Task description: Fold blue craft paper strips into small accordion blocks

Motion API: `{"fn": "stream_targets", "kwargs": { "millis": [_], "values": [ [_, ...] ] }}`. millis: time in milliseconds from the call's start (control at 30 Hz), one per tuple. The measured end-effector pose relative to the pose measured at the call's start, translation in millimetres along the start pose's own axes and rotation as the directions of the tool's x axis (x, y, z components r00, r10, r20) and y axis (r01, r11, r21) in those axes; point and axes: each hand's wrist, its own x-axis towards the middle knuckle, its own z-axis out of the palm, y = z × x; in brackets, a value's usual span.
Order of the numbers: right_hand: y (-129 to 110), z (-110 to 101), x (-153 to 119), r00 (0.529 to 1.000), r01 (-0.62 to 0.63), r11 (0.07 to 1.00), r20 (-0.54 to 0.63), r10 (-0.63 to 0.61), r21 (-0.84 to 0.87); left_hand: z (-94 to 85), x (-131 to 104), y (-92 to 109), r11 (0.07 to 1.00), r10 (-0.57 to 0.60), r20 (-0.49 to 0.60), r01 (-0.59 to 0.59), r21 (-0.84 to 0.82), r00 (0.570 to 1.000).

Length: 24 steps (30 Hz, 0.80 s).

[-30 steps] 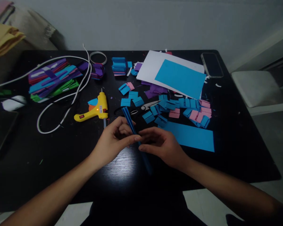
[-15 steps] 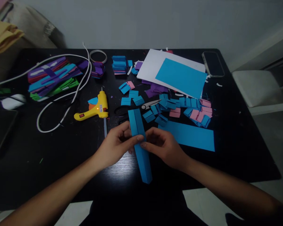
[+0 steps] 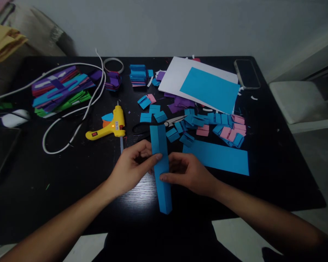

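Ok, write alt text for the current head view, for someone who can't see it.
A person's left hand and right hand hold a lengthwise-folded blue paper strip over a black table. Beyond lie a yellow hot glue gun, scissors and small folded blue and pink paper pieces.

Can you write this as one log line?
left hand: holds long folded blue paper strip | right hand: holds same strip | on left: yellow plastic glue gun | on right: flat blue paper rectangle

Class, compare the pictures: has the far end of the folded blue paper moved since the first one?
Yes: the far end of the folded blue paper has shifted right, farther from the yellow glue gun.
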Motion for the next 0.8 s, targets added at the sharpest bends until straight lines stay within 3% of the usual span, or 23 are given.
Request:
{"fn": "stream_targets", "kwargs": {
  "millis": [200,300,433,500,567,667,733,800],
  "values": [
    [0.1,0.6,-4.5,0.995,0.062,0.992,0.087,-0.052,-0.112,-11.9,2.2,3.8,0.969,-0.034,-0.037,0.024,-0.245,0.999],
    [-1.0,1.1,-5.2,0.971,0.241,0.927,0.063,-0.232,-0.289,-16.6,2.4,5.6,0.916,-0.119,-0.007,0.108,-0.388,0.993],
    [-2.4,-2.9,-3.9,0.850,0.477,0.723,0.054,-0.523,-0.499,-21.2,-0.8,8.9,0.895,-0.071,0.089,0.103,-0.434,0.993],
    [-2.6,-6.3,-2.9,0.787,0.519,0.616,0.052,-0.614,-0.593,-23.0,-3.6,9.8,0.910,-0.006,0.161,0.072,-0.407,0.987],
    [-2.6,-8.9,-1.4,0.749,0.486,0.576,-0.027,-0.663,-0.657,-23.5,-6.3,11.1,0.939,0.035,0.250,0.054,-0.339,0.968],
    [-3.3,-10.7,1.6,0.732,0.416,0.710,-0.254,-0.632,-0.568,-20.9,-8.2,14.5,0.988,0.065,0.373,-0.008,-0.152,0.926],
    [-5.5,-10.7,3.4,0.782,0.387,0.845,-0.355,-0.513,-0.369,-17.8,-7.8,16.4,0.997,0.082,0.427,-0.077,-0.029,0.901],
    [-9.0,-10.3,4.1,0.855,0.320,0.934,-0.376,-0.357,-0.159,-15.0,-6.7,16.4,0.990,0.083,0.457,-0.128,0.067,0.885]
  ]
}}
